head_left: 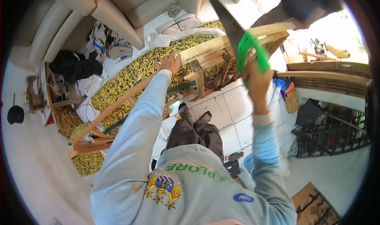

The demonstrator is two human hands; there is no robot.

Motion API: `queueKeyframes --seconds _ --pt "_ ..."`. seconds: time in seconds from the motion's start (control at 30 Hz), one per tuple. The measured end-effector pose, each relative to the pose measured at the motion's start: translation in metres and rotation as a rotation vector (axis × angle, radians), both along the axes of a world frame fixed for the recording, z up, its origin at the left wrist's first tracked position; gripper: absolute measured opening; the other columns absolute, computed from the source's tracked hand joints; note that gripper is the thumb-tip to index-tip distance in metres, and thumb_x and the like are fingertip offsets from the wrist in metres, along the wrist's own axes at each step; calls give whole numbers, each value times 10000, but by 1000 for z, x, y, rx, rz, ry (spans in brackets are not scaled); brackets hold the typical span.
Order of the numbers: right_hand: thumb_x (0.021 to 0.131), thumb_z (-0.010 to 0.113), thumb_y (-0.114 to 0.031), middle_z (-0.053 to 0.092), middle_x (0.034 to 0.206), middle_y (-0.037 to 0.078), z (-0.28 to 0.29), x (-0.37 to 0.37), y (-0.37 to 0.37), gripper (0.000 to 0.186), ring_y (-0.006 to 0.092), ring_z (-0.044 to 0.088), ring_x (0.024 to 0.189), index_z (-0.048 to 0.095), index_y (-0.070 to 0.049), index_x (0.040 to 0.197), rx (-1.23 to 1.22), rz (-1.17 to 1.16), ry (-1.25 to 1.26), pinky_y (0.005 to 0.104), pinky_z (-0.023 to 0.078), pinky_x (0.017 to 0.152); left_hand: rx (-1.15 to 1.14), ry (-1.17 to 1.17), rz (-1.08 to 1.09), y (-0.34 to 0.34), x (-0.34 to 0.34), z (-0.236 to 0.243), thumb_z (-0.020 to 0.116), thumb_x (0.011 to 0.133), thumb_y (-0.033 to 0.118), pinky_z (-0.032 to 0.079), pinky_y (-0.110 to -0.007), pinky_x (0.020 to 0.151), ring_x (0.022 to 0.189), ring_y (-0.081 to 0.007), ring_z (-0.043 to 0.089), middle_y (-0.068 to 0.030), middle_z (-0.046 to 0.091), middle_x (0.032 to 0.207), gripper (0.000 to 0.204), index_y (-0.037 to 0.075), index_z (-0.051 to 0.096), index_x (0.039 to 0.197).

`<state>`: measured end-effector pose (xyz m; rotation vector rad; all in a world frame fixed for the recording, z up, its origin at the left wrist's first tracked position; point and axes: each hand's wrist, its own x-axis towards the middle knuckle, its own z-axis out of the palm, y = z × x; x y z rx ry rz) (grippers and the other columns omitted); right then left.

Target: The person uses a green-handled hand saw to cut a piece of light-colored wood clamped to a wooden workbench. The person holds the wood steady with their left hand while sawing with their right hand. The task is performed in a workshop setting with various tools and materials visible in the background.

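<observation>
One saw in right hand seemingly overhangs left hand's timber.

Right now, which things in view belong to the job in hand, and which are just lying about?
Seemingly in use:
green-handled saw, in the right hand
wooden frame, under the spread left hand

Apparently lying about:
black cloth, at the left
greyish cloth with blue patches, nearby

The shirt bears green lettering, a crest, a blue label.
</observation>
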<state>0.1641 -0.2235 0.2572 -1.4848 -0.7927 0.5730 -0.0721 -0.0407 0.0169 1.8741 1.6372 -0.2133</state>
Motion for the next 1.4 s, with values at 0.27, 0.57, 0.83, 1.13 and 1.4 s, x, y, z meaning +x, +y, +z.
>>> queueKeyframes --seconds 0.27,0.57,0.83,1.13,1.4 --pt "972 687 -28 767 916 87 -132 -83 -67 468 97 691 811 682 -10 1440 -187 237 -27 313 566 736 133 156 37 8 14 -12 374 1041 456 186 -698 1289 1482 -387 537 -202 608 1558 616 108 644 1471" --pt "908 681 -4 794 990 186 -140 -85 -73 598 159 768 802 649 -42 1504 -101 286 -155 324 585 748 108 209 81 4 32 4 299 1065 733 264 -611 1283 1466 -364 553 -196 671 1491 829 123 654 1499" --pt "874 692 26 804 1056 191 -105 -94 -133 638 197 799 861 640 -55 1506 -272 338 -77 326 596 784 60 185 128 7 32 13 359 1041 742 291 -594 1269 1444 -365 574 -201 711 1429 830 100 707 1433" --pt "892 653 33 782 1052 146 -130 -86 -31 504 190 754 929 683 -1 1394 -253 312 -90 330 573 846 124 173 112 2 33 12 363 1035 737 306 -609 1243 1416 -350 599 -187 735 1391 803 126 722 1414" --pt "859 667 18 781 999 188 -96 -86 -140 532 241 784 862 694 -38 1387 -304 278 -105 361 587 792 162 197 119 4 29 7 385 1030 704 325 -622 1201 1352 -353 639 -161 763 1340 763 112 754 1339"
